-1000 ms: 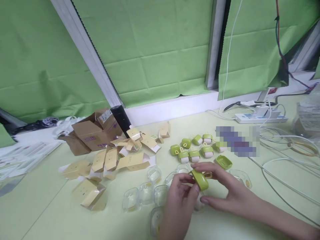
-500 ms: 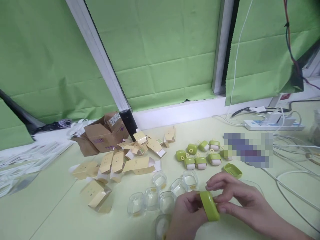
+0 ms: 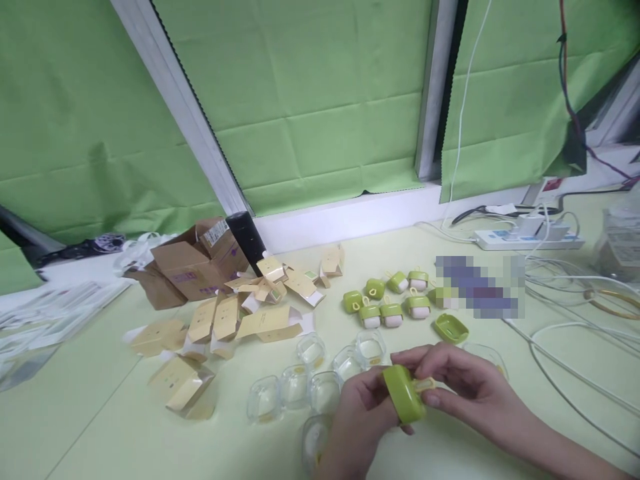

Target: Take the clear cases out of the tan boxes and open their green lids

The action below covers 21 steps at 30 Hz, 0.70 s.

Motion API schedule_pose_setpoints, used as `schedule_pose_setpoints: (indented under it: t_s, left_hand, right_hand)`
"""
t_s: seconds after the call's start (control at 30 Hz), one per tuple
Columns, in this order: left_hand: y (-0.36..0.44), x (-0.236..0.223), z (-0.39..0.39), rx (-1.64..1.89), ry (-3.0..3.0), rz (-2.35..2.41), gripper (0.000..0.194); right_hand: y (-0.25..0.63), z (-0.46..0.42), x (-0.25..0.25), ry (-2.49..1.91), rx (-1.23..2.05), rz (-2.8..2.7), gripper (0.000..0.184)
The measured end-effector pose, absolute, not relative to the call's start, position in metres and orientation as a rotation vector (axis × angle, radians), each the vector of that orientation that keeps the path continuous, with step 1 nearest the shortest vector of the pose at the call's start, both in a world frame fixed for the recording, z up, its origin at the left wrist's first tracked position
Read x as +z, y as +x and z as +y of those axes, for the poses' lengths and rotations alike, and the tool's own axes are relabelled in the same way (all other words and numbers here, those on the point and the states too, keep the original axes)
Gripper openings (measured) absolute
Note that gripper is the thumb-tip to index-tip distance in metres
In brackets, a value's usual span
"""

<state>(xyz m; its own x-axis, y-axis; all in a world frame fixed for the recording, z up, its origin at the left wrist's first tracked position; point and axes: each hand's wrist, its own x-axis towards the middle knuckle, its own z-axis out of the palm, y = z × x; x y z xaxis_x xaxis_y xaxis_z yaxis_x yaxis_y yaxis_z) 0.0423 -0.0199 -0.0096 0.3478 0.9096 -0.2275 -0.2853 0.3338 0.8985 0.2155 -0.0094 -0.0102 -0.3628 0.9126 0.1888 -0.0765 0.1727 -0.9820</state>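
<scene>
Between my two hands is a small glossy green case (image 3: 404,395) with a pale yellow loop (image 3: 425,384) sticking out on its right side. My left hand (image 3: 356,419) is closed around the case from the left. The thumb and fingers of my right hand (image 3: 467,388) pinch at the loop. Behind my hands stand several similar green cases (image 3: 392,315) with pinkish-white parts and yellow loops. An open green shell (image 3: 451,328) lies just beyond my right hand. Several clear plastic containers (image 3: 295,387) sit left of my hands, and another clear piece (image 3: 487,357) is partly hidden behind my right hand.
Opened yellow cartons (image 3: 267,323) are spread over the table's left half. Behind them are a brown cardboard box (image 3: 193,270) and a black cylinder (image 3: 246,239). At the right lie a power strip (image 3: 530,240) and loose white cables (image 3: 543,340). Green blinds (image 3: 325,100) cover the back.
The green case has turned a little in my hands, so the yellow loop now shows at my right fingertips. The whole view has shifted slightly, and a clear piece appears behind my right hand.
</scene>
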Motion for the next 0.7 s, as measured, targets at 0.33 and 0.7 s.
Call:
schedule_pose_setpoints:
  t_s: [0.33, 0.7]
  left_hand:
    - [0.044, -0.018, -0.020, 0.883, 0.909, 0.842, 0.032]
    - [0.021, 0.003, -0.016, 0.798, 1.855, 1.430, 0.011]
  right_hand:
    - [0.213, -0.009, -0.019, -0.758, 1.391, -1.480, 0.012]
    - [0.247, 0.023, -0.007, -1.092, 0.554, -2.145, 0.039]
